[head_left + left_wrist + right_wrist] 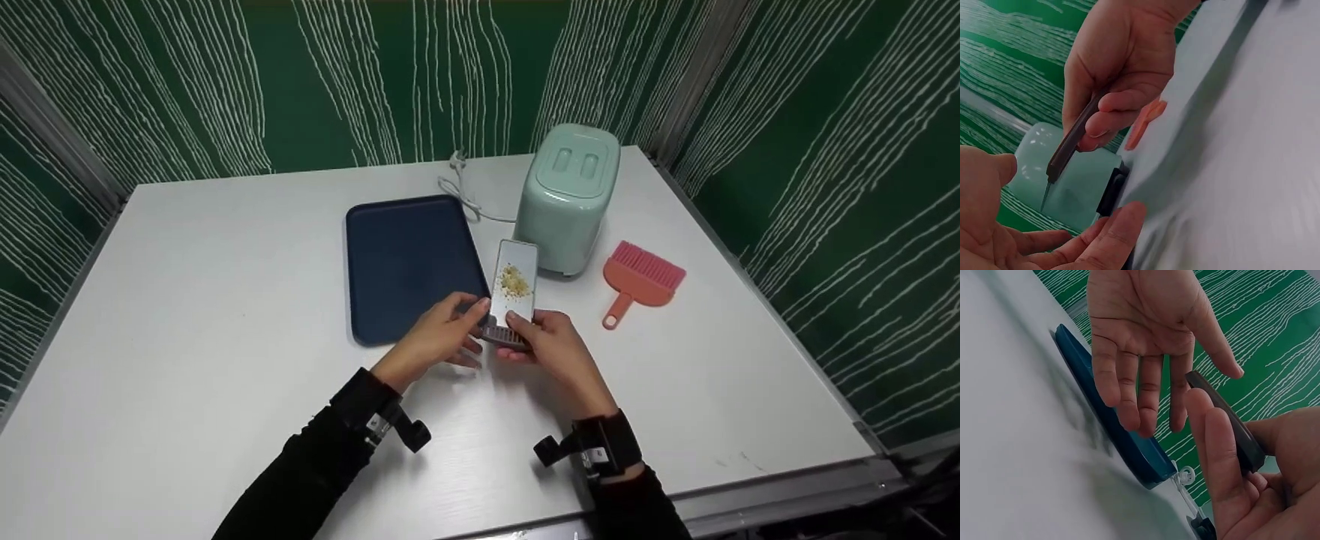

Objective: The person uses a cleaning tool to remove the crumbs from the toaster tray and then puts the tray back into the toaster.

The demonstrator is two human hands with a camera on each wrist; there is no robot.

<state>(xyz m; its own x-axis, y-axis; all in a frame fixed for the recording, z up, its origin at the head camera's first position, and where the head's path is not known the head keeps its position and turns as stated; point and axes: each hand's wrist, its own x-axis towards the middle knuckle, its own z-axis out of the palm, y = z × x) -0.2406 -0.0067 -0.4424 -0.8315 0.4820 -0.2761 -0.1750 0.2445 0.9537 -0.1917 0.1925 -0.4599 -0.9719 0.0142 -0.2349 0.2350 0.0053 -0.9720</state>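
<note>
A toaster crumb tray point(519, 253), pale and flat with a slotted dark end, is raised over the table with yellowish crumbs point(514, 283) heaped mid-surface. My right hand point(559, 346) grips it at the slotted end, thumb on top and fingers beneath. Seen edge-on in the left wrist view, the crumb tray point(1069, 147) shows as a thin dark strip. Beside its left corner, my left hand point(435, 336) holds nothing. The right wrist view shows that left hand point(1145, 343) palm out, fingers straight, right by the tray's edge.
A mint-green toaster point(562, 217) stands behind the hands, its white cord point(469, 201) trailing left. The navy tray point(412, 262) lies left of the crumb tray, partly behind the left hand. To the right lies an orange-pink brush point(637, 285). Green walls rise behind the white table point(225, 315).
</note>
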